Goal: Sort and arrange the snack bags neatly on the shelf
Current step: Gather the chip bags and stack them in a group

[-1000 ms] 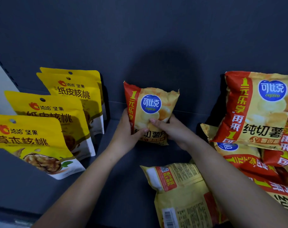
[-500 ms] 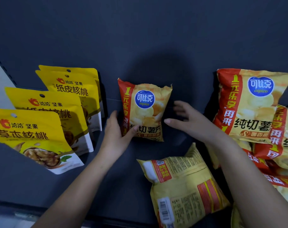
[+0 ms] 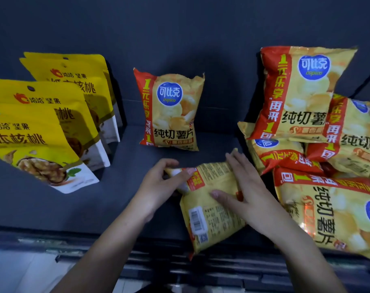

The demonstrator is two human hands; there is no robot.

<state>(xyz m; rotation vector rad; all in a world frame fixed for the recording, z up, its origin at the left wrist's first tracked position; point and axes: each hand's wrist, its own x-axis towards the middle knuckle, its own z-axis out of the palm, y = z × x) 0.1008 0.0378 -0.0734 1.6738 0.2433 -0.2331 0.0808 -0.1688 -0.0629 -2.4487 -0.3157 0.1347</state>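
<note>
My left hand (image 3: 158, 187) pinches the face-down chip bag (image 3: 213, 220) by a corner, right hand (image 3: 248, 194) flat atop. Four walnut pouches (image 3: 53, 115), front one cropped; chip heap (image 3: 302, 157) overlapping, uncountable.

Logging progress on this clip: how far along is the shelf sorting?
Done: yellow walnut pouches stand in a row at left; one upright chip bag stands mid-shelf. In hand: the left hand pinches a corner of the face-down chip bag; the right hand rests on it. Left: the jumbled chip-bag pile at right.

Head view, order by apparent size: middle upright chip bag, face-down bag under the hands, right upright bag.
Largest: right upright bag.
Next: face-down bag, though it lies nearer the camera, so this is unsure.
Smallest: middle upright chip bag.
</note>
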